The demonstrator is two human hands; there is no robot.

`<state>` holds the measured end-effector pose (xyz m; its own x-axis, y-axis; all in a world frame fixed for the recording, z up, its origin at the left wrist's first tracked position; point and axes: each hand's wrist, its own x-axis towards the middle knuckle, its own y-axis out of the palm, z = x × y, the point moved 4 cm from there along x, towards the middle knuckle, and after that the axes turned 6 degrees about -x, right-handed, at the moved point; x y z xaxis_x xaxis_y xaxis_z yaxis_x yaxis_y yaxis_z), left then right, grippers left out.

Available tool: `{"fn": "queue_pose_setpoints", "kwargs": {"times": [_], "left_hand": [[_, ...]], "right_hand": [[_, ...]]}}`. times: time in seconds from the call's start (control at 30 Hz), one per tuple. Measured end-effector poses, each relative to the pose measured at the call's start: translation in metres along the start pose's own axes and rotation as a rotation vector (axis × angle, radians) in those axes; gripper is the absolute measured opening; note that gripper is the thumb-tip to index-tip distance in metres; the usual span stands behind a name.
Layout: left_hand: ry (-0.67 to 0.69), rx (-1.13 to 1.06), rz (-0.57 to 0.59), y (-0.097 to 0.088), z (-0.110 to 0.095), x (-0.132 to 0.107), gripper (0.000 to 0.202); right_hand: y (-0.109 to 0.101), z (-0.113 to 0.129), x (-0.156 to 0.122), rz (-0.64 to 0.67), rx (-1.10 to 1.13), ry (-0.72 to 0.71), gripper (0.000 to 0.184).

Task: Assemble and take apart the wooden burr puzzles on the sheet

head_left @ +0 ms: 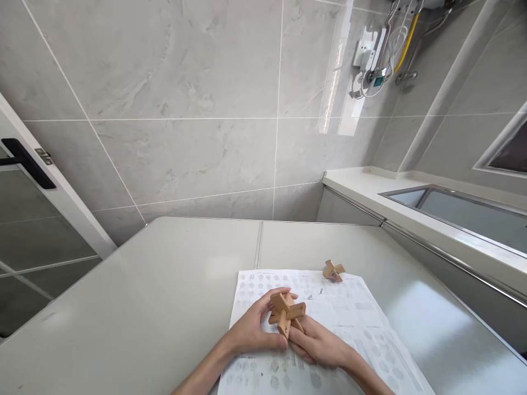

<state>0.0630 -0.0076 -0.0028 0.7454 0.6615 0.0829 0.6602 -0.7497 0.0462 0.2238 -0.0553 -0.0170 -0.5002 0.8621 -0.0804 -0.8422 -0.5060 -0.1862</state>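
Note:
A wooden interlocking puzzle (287, 312) made of crossed light-brown bars is held between my two hands over a printed sheet. My left hand (251, 326) curls round its left side, fingers behind and thumb below. From the lower right, my right hand (319, 343) grips the puzzle's bottom bars; its fingertips are partly hidden. Dark marks show on some bar ends. Under both hands lies the large white paper (349, 318), printed with rows of small grey diagrams. A second, smaller wooden puzzle (333, 271) rests at the paper's far right edge, apart from my hands.
The pale table (144, 291) has a seam running away from me. Beyond its far edge rises a grey tiled wall (185, 109). At right are a counter with a sink (465, 214) and a metal rail. A door with a black handle (28, 163) stands at left.

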Motion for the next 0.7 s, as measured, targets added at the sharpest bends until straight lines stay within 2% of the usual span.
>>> {"fn": "queue_pose_setpoints", "kwargs": {"times": [0.07, 0.17, 0.37, 0.57, 0.7], "left_hand": [[0.0, -0.003, -0.012, 0.0, -0.002, 0.002, 0.085], [0.013, 0.007, -0.043, -0.002, -0.001, 0.002, 0.083], [0.06, 0.036, -0.108, -0.006, 0.0, 0.002, 0.088], [0.091, 0.089, -0.177, -0.005, -0.003, 0.001, 0.087], [0.1, 0.119, -0.199, -0.005, -0.004, 0.002, 0.088]], "right_hand": [[0.003, -0.002, 0.0, 0.055, 0.007, 0.019, 0.043], [0.003, -0.003, 0.0, 0.063, -0.011, 0.011, 0.048], [-0.005, -0.004, 0.004, -0.044, -0.066, -0.027, 0.051], [-0.002, -0.011, 0.007, -0.124, -0.097, -0.028, 0.062], [-0.001, -0.013, 0.009, -0.166, -0.094, -0.033, 0.061]]}}
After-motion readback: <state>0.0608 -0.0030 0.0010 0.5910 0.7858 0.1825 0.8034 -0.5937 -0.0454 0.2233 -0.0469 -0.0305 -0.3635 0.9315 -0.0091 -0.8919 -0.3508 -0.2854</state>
